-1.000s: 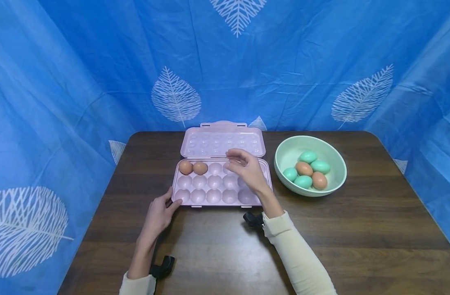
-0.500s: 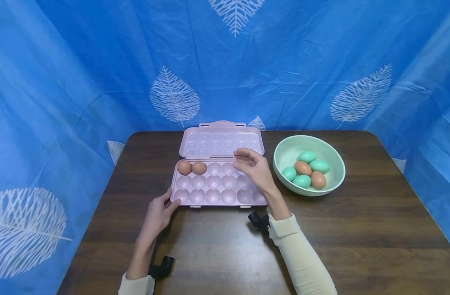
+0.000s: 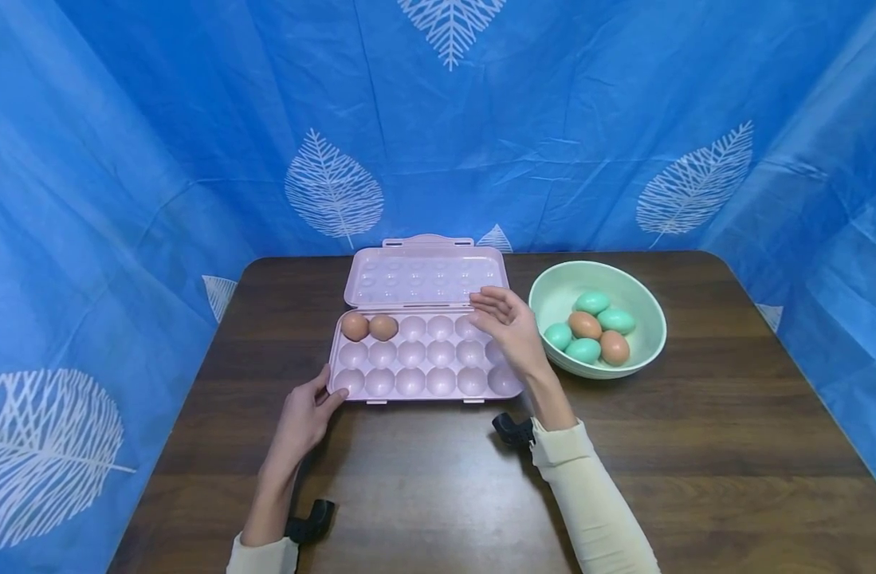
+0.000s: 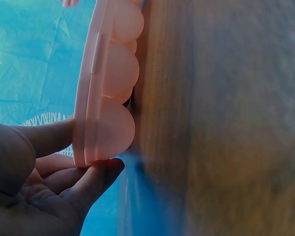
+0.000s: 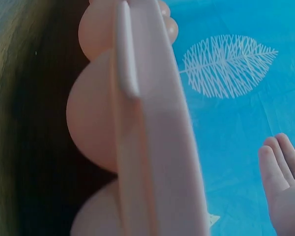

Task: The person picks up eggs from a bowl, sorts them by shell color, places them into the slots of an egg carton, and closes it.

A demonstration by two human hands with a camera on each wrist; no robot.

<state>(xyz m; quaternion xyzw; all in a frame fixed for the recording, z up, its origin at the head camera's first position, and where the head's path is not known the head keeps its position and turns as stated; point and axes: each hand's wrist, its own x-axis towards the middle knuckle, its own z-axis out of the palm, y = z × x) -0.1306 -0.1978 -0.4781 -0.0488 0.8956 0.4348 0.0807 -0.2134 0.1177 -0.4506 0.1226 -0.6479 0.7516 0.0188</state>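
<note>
A pink egg carton (image 3: pixel 426 369) lies with its lid (image 3: pixel 426 279) folded back on the table. Two brown eggs, a left one (image 3: pixel 355 326) and a right one (image 3: pixel 383 327), sit in the back row's leftmost cups. My left hand (image 3: pixel 303 416) grips the carton's front left corner; in the left wrist view the thumb lies at the rim and fingers reach beneath the end cup (image 4: pixel 117 129). Over the carton's right end hovers my right hand (image 3: pixel 512 335), holding nothing, its fingers extended. Part of the carton's right side is hidden behind it.
To the right stands a pale green bowl (image 3: pixel 649 319) holding several green eggs and two brown ones, one brown egg (image 3: pixel 614 347) at the front. The wooden table (image 3: pixel 438 486) backs onto a blue curtain (image 3: pixel 538 119) with white leaf prints.
My right hand has moved right across the carton, from its middle toward the bowl. The left hand keeps its grip on the corner.
</note>
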